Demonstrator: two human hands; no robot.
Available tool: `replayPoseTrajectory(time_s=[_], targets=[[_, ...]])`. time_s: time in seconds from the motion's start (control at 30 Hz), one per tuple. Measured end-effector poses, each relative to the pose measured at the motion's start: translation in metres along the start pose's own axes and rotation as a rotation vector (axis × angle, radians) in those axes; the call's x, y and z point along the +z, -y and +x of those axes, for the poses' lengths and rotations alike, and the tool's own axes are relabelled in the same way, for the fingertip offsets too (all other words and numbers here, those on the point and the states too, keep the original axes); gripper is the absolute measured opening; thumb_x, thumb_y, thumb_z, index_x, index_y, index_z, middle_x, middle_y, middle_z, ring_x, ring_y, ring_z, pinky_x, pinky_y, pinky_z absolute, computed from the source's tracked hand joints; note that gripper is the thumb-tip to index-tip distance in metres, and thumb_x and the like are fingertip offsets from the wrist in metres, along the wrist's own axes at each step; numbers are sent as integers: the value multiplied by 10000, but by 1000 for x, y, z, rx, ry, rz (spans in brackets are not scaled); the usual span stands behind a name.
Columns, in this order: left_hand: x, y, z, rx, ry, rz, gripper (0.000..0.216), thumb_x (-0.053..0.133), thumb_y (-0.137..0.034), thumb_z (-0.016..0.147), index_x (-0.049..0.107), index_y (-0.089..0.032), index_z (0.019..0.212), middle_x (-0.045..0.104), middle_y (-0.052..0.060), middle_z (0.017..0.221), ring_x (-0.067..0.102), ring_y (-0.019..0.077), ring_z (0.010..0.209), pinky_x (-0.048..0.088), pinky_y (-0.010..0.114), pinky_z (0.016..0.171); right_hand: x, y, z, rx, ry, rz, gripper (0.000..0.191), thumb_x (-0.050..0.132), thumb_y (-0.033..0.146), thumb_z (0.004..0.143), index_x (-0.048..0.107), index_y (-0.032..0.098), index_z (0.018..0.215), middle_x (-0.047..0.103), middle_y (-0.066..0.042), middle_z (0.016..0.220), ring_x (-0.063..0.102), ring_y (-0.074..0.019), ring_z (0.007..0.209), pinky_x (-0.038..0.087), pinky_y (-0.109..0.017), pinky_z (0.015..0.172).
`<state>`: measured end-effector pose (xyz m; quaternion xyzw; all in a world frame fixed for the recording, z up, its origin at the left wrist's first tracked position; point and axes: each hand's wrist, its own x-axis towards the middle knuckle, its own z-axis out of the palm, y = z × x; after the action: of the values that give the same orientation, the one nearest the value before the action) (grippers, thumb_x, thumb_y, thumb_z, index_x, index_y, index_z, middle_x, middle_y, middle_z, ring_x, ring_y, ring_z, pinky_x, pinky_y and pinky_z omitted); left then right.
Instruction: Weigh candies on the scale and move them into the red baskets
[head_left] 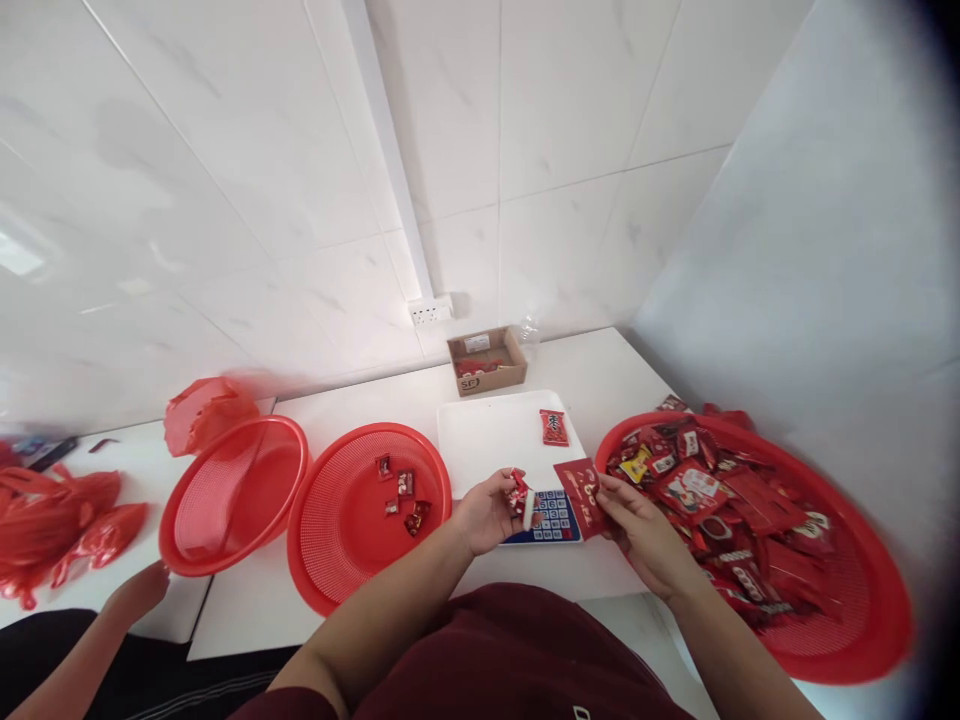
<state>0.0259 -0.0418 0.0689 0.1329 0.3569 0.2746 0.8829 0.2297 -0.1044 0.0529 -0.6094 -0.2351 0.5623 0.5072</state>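
My left hand [486, 517] is closed around a small red-and-white wrapped piece [519, 497], held over the keypad of a white scale [487, 440]. Between the thumb and fingers of my right hand [641, 535] is a flat red packet [581, 497] with pale print, close to the left hand. One red snack packet [553, 428] lies on the scale's plate. To the right, a large red basket [877, 560] is heaped with mixed red packets. Several small wrapped pieces [405, 484] sit inside the red basket [330, 560] left of the scale.
Behind the scale stands an open cardboard box [491, 381] with red packets in it. A tilted red basket [225, 560] is at the left, beside another person's hand [139, 597]. Filled red bags [60, 520] lie at the far left. A power strip [430, 311] is on the wall.
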Motion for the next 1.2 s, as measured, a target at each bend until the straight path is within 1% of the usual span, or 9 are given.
replayPoseTrajectory(time_s=[0.1, 0.23, 0.37, 0.5, 0.6, 0.8, 0.93, 1.07, 1.2], targets=[[1, -6, -4, -34, -8, -81, 149, 615, -222, 688, 551, -190, 818, 546, -22, 635, 575, 125, 632, 460, 262, 634, 10, 1, 4, -63, 1, -72, 509, 695, 472, 621, 620, 231, 1062, 706, -60, 927, 645, -213, 775, 518, -326, 634], [-2, -2, -1, -33, -181, 92, 276, 678, -385, 700, 561, -193, 861, 542, -39, 628, 490, 77, 506, 300, 182, 441, 39, -2, -2, -153, 164, -229, 437, 604, 463, 700, 610, 223, 1066, 704, -68, 979, 646, -231, 877, 517, -380, 795], [-14, 9, 2, 72, -172, 330, 463, 764, -472, 599, 541, -189, 889, 592, -28, 698, 542, 100, 598, 386, 210, 556, 61, -10, -12, -209, 323, -341, 359, 533, 415, 758, 617, 196, 1030, 688, -71, 1021, 632, -219, 908, 501, -387, 829], [-22, 22, 4, 201, -225, 403, 513, 770, -508, 576, 531, -160, 868, 603, -2, 733, 562, 124, 674, 420, 259, 677, 63, -20, -15, -143, 457, -433, 490, 540, 427, 770, 515, 202, 1205, 650, -85, 1119, 636, -213, 883, 513, -391, 769], [-19, 31, 5, 278, -303, 415, 509, 733, -531, 616, 519, -165, 897, 598, 3, 740, 558, 129, 674, 420, 269, 664, 65, -29, -12, -241, 390, -469, 604, 619, 430, 706, 470, 203, 1246, 596, -103, 1221, 581, -239, 1054, 465, -405, 887], [-20, 29, 0, 266, -270, 465, 500, 698, -573, 622, 510, -164, 839, 553, -26, 657, 487, 90, 544, 367, 230, 532, 73, -33, -7, -68, 354, -448, 516, 580, 469, 696, 510, 195, 1128, 667, -28, 811, 610, -184, 630, 484, -324, 541], [-27, 25, -12, 274, -236, 470, 537, 674, -618, 600, 483, -167, 820, 517, -52, 613, 443, 75, 478, 345, 218, 481, 79, -30, -12, -14, 443, -344, 495, 623, 456, 661, 519, 195, 1069, 643, -7, 753, 604, -166, 595, 455, -291, 501], [-39, 14, -24, 371, -308, 649, 399, 532, -548, 755, 514, -160, 847, 568, -3, 719, 547, 119, 641, 446, 264, 633, 84, -29, -14, 24, 450, -288, 478, 645, 409, 654, 521, 195, 1063, 646, 1, 742, 593, -153, 570, 438, -275, 491], [-77, -2, -43, 619, -550, 1184, 466, 584, -409, 706, 524, -160, 1095, 569, 123, 1162, 504, 245, 1134, 361, 400, 998, 76, -24, -10, 27, 263, -193, 426, 638, 371, 668, 538, 193, 1042, 662, -12, 821, 597, -144, 630, 440, -261, 529]])
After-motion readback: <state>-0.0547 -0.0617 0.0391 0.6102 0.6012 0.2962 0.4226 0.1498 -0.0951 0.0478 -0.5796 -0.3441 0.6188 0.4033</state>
